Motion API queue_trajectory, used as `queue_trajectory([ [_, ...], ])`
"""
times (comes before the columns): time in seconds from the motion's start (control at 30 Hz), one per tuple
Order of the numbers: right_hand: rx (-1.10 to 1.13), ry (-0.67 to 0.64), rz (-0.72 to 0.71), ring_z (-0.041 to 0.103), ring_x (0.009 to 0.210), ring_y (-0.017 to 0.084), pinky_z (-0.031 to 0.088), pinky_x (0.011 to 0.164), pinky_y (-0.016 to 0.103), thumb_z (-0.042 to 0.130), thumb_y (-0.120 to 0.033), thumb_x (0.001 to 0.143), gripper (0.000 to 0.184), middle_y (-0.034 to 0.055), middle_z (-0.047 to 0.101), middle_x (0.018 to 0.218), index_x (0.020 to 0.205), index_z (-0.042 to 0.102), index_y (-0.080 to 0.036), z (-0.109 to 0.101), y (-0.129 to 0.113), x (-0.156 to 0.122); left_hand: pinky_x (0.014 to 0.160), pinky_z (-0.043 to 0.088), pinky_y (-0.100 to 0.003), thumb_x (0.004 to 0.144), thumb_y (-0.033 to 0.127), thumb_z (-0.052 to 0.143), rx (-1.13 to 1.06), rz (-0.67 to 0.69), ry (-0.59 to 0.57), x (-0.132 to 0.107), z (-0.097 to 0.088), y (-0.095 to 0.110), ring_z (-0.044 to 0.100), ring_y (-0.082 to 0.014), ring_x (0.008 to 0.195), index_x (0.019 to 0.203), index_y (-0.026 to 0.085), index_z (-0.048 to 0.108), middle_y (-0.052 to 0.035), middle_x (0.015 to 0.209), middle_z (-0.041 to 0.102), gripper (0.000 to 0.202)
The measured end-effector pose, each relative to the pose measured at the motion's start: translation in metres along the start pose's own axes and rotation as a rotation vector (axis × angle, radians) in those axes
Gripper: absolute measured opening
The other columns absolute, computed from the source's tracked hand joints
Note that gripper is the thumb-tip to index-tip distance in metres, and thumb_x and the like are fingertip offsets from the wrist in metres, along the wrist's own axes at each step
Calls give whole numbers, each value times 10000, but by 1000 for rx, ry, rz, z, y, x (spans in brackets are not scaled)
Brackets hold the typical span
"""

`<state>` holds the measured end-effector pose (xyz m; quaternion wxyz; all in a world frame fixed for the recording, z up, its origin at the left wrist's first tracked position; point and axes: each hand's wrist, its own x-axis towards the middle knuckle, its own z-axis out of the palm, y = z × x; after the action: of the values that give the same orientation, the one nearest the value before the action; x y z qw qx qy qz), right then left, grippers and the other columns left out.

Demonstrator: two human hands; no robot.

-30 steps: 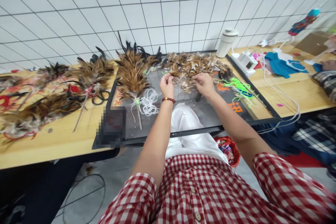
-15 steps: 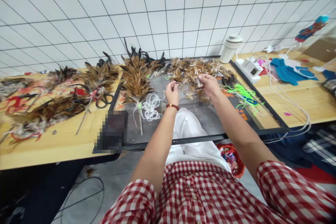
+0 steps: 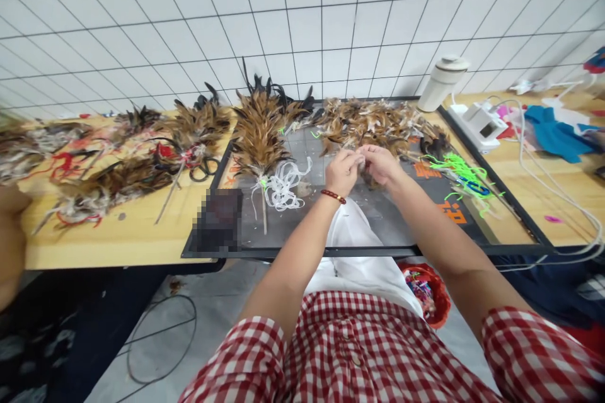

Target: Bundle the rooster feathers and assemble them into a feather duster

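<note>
My left hand [image 3: 341,171], with a red bead bracelet at the wrist, and my right hand [image 3: 380,164] meet over the dark cutting mat [image 3: 331,233]. Both are closed in a pinch on a small tuft of brown feathers [image 3: 363,168] held between them. Just behind my hands lies a loose pile of brown and white feathers [image 3: 373,121]. A tied brown feather bundle [image 3: 261,135] on a stick lies to the left of my left hand, with a coil of white cord [image 3: 283,186] at its base.
Finished feather dusters [image 3: 118,170] and black scissors [image 3: 204,168] lie on the wooden table at left. Neon green ties [image 3: 456,170], a white flask [image 3: 439,83], a white power strip [image 3: 477,121] and blue cloth [image 3: 558,135] sit to the right. A red basket [image 3: 425,289] is under the table.
My hands have come together from apart: the right drew back from the loose pile with feathers, and both now pinch one tuft. The view shifted left.
</note>
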<state>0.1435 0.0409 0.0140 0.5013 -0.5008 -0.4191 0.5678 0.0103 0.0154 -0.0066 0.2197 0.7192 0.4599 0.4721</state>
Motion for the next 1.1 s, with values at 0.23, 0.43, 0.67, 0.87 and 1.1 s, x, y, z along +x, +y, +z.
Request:
queue_trajectory([
  [0.23,-899,48,-521,645,760,191,515,816,353,712,-263,794,139,35,731,768,847,784,-156,11,-39,59,828,517,-366,994,209,488,319,33,-277,-5,1,5,691,-250,968,990,193,792,-137,1082,752,305],
  [0.43,-1398,-74,-435,686,1126,326,534,1015,459,744,-299,849,261,164,770,1129,1055,822,-161,77,-35,101,804,516,-381,926,118,521,412,41,-299,-4,1,7,683,-277,1002,1054,174,778,-165,1184,715,293],
  [0.67,-1419,-52,-469,641,1231,369,472,1076,544,658,-149,876,232,207,733,1147,1053,776,-58,88,-49,96,800,531,-395,951,91,452,415,28,-379,-5,5,12,715,-287,1030,1219,160,723,-187,1233,712,387],
  [0.87,-1240,-257,-531,710,991,283,554,970,438,781,-285,807,251,72,744,936,1009,783,-136,98,-73,87,915,546,-435,932,94,518,288,-39,-380,-5,7,13,735,-323,1072,1210,140,733,-205,1181,769,354],
  [1.1,-732,-173,-480,698,892,193,559,937,382,673,-280,877,267,64,779,950,1068,772,-122,14,-58,52,700,557,-263,914,285,687,-610,-539,162,20,10,-21,631,-105,620,970,174,782,-27,801,757,156],
])
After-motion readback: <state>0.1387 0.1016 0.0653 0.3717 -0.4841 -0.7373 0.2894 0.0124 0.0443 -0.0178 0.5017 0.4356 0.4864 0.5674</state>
